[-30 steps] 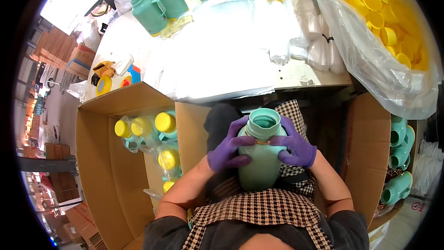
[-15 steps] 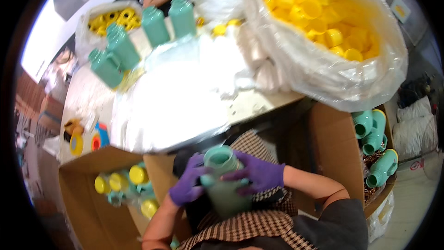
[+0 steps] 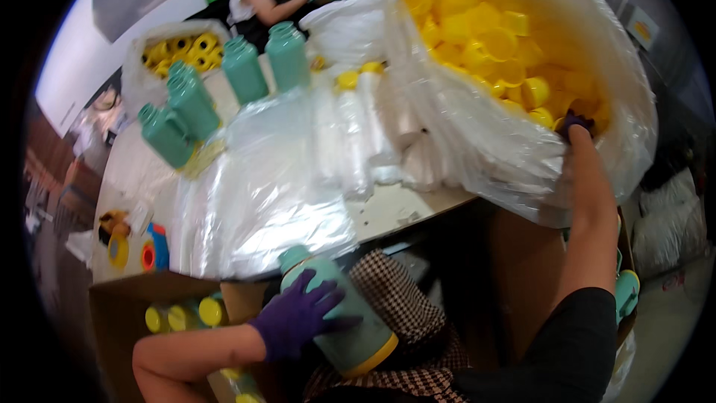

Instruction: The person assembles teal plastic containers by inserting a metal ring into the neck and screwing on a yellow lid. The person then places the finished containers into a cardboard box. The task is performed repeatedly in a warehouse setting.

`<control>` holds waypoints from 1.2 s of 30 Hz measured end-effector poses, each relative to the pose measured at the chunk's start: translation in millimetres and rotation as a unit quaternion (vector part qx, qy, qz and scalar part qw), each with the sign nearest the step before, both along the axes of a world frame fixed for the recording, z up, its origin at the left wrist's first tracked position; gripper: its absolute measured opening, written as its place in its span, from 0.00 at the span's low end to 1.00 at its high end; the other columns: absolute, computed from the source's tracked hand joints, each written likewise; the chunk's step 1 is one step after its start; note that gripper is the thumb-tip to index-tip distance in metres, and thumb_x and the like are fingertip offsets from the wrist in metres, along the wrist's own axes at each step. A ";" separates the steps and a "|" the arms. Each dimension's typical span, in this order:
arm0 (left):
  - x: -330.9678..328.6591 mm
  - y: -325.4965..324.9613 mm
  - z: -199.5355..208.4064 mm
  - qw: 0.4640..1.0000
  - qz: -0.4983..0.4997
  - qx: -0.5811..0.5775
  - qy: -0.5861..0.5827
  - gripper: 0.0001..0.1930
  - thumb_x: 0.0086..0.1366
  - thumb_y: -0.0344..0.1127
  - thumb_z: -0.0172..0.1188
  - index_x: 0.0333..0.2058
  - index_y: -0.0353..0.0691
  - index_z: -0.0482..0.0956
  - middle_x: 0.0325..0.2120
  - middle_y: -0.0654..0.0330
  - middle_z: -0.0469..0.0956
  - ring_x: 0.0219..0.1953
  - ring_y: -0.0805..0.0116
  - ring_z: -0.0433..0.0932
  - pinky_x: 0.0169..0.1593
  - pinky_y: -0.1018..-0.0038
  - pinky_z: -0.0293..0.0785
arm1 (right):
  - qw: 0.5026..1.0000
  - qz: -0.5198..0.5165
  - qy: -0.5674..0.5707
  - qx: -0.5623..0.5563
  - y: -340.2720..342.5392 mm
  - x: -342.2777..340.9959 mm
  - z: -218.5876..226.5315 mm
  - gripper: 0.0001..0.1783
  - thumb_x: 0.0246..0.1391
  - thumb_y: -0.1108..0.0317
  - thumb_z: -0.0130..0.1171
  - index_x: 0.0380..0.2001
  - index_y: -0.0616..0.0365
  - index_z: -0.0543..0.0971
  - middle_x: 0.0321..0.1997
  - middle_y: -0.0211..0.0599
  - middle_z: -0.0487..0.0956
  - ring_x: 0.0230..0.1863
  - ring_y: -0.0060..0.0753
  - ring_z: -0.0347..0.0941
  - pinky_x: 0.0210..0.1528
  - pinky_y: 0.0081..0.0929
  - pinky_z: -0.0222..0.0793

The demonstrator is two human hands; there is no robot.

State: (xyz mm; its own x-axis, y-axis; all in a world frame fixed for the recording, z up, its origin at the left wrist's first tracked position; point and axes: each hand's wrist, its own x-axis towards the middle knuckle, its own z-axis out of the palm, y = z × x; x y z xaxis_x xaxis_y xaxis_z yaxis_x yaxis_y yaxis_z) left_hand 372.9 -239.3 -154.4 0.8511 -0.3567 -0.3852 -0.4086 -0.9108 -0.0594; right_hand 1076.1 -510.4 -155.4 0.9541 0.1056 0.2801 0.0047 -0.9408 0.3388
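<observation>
My left hand (image 3: 302,315), in a purple glove, lies over a green vacuum-flask body (image 3: 350,321) with a yellow base and holds it tilted on my lap. Its open neck points up toward the table edge. My right arm stretches to the large clear plastic bag (image 3: 477,157) at the right, where my gloved right hand (image 3: 577,124) dips among yellow caps (image 3: 500,45). The caps and the bag's edge partly hide that hand, so its fingers do not show clearly.
Several green flask bodies (image 3: 287,56) stand on the table behind a stack of clear plastic bags (image 3: 276,172). Yellow ring-shaped parts fill a smaller bag (image 3: 183,56). A cardboard box (image 3: 123,328) at lower left holds yellow-topped flasks (image 3: 183,317). Across the table a co-worker (image 3: 261,4) handles green flasks.
My right hand has left the flask and reached into the bag of yellow caps. The flask, upright before, now leans with its neck to the left, in my left hand alone.
</observation>
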 end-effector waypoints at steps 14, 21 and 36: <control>-72.8 42.3 -51.3 0.744 0.324 -0.381 -0.444 0.37 0.63 0.57 0.57 0.68 0.51 0.61 0.65 0.50 0.62 0.65 0.50 0.64 0.68 0.48 0.59 | 0.635 0.477 0.474 0.380 25.4 -456.7 8.6 0.65 0.39 0.59 0.78 0.73 0.60 0.45 0.57 0.44 0.74 0.59 0.45 0.71 0.66 0.41 0.64; -116.5 -21.9 -216.0 0.211 0.549 -0.748 -0.309 0.47 0.55 0.56 0.69 0.68 0.41 0.61 0.68 0.54 0.59 0.67 0.54 0.63 0.69 0.58 0.59 | 0.476 0.493 0.675 0.272 40.7 -629.8 -127.5 0.65 0.43 0.59 0.77 0.73 0.60 0.43 0.62 0.51 0.71 0.62 0.46 0.70 0.65 0.40 0.66; -93.6 -92.8 -125.4 0.261 0.320 -0.909 -0.053 0.65 0.40 0.55 0.82 0.71 0.38 0.49 0.65 0.55 0.64 0.67 0.63 0.63 0.69 0.64 0.59 | 0.573 0.783 0.103 0.219 421.5 -518.7 -99.2 0.39 0.53 0.40 0.61 0.62 0.52 0.72 0.65 0.48 0.69 0.71 0.64 0.52 0.72 0.49 0.48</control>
State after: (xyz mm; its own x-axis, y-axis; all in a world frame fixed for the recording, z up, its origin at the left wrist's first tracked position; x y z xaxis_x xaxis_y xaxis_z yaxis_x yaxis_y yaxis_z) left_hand 279.3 -332.1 -279.8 0.9324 0.3595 -0.0364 -0.2213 0.6477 0.7290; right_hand 557.4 -88.9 -254.6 -0.1976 0.8402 0.5050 0.9569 0.2772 -0.0868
